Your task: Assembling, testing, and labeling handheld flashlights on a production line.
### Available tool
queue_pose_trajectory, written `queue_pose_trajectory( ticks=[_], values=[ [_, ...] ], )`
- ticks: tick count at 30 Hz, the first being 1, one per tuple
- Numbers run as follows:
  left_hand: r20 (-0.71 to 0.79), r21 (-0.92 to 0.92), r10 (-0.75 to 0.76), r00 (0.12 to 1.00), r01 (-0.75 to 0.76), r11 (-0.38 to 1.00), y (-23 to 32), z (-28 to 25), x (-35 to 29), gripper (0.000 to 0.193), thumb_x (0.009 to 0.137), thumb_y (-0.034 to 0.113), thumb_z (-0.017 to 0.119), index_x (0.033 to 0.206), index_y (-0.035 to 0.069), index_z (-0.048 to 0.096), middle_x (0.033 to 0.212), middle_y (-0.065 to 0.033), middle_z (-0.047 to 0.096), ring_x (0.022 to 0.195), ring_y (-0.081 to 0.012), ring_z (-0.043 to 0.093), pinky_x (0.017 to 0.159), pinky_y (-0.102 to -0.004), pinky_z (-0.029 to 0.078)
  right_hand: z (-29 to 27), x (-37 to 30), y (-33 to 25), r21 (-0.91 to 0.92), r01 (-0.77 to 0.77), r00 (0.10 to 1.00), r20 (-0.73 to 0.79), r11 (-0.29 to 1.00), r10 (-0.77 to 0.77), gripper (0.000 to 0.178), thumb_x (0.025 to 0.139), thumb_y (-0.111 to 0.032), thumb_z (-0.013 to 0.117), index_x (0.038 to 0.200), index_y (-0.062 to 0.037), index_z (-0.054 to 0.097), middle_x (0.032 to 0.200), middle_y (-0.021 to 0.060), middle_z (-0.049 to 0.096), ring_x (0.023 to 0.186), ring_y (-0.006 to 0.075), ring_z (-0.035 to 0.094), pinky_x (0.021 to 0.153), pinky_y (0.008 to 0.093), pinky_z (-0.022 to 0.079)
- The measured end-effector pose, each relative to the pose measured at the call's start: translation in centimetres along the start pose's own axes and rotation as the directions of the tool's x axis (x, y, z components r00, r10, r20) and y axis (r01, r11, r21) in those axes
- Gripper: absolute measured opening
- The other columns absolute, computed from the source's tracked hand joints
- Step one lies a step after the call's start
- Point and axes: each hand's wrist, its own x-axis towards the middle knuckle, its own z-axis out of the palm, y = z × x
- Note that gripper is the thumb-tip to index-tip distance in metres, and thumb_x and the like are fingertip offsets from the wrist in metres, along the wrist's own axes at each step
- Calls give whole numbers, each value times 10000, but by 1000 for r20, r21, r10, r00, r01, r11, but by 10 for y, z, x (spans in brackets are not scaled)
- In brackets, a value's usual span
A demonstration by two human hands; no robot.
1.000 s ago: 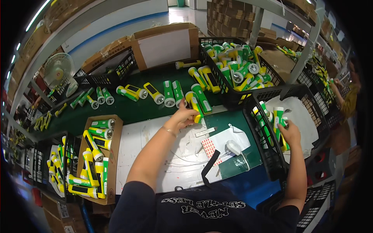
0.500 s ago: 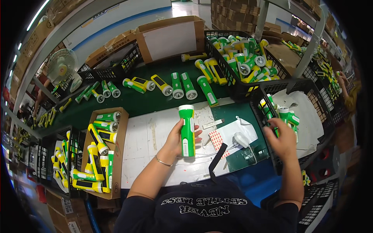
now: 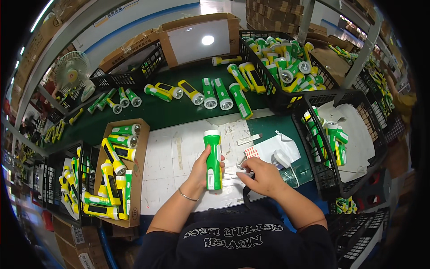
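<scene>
Upright in my left hand (image 3: 199, 171) is a green, white and yellow flashlight (image 3: 213, 163), its white head away from me. My left fingers are wrapped round its body. My right hand (image 3: 263, 178) hovers right of the flashlight, apart from it, with fingers curled and a gap between thumb and forefinger; nothing shows clearly in it. Partly covered by that hand is a white sheet with red marks (image 3: 251, 152). A round bright light spot (image 3: 208, 40) falls on the white panel (image 3: 188, 47) of the cardboard box at the back.
A cardboard box (image 3: 142, 166) of flashlights stands at my left, beside a black crate (image 3: 85, 179). At right are a black crate with a few flashlights (image 3: 309, 148) and a fuller crate (image 3: 277, 101) behind it. A white charger (image 3: 281, 158) and several loose flashlights (image 3: 222, 94) lie on the table.
My right hand has moved left from the right-hand crate to near the flashlight. My left hand has brought the flashlight slightly closer to me. A light spot now shows on the white panel.
</scene>
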Motion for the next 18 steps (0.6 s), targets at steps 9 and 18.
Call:
queue_pose_trajectory(
  ticks=[9, 18],
  values=[
    [19, 101, 26, 999, -28, 994, 0, 13, -7, 450, 924, 469, 440, 955, 27, 519, 703, -114, 565, 551, -181, 560, 494, -293, 487, 19, 12, -4, -97, 177, 979, -87, 979, -185, 109, 821, -179, 601, 794, -74, 590, 742, 68, 576, 632, 266, 587, 539, 343, 468],
    [142, 43, 8, 990, -15, 999, -12, 24, -10, 536, 950, 486, 333, 1186, 28, 482, 1068, -168, 575, 951, -254, 584, 800, -381, 508, 73, 5, 9, 825, -475, 876, 477, 305, 75, 474, 804, -224, 687, 1165, -1, 475, 942, 37, 581, 831, 126, 572, 707, 274, 482]
  ],
)
